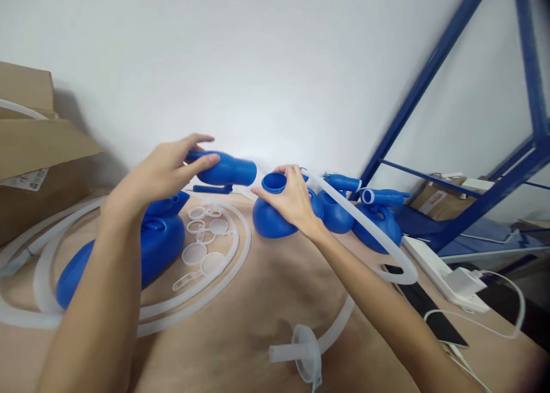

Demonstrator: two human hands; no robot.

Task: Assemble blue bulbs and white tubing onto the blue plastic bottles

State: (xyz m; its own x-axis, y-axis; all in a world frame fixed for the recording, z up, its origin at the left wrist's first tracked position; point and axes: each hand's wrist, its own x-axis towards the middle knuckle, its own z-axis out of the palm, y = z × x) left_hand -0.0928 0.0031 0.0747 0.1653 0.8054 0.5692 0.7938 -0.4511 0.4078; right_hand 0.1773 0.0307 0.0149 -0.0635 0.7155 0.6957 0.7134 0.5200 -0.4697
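Head view, left to right: a cardboard box (40, 146) stands at the far left; a large blue bottle (165, 250) lies partly behind my left forearm, beside looped clear tubing (238, 255); my left hand (165, 161) is closed, thumb and fingers gripping a blue spout piece (227, 168) above the table (240, 335); its long axis runs nearly level, left to right, its wide end pointing toward the open blue bottle (275, 218), just right of it and slightly lower; my right hand (296, 195) is nearer that bottle, thumb and fingers curved around its neck, the mouth facing up and apart from the spout piece.

I count one spout piece in my left hand, one bottle under my right, and two more blue bottles (378, 230) farther right, each with a spout piece on or against it; about seven clear rings and discs (194, 254) overlap between the left bottle and the tubing, so the count is uncertain; one clear flanged cap (306, 353) lies nearest me; one ribbed hose (365, 221), one phone (425, 313) and one power strip (442, 278) are at right.
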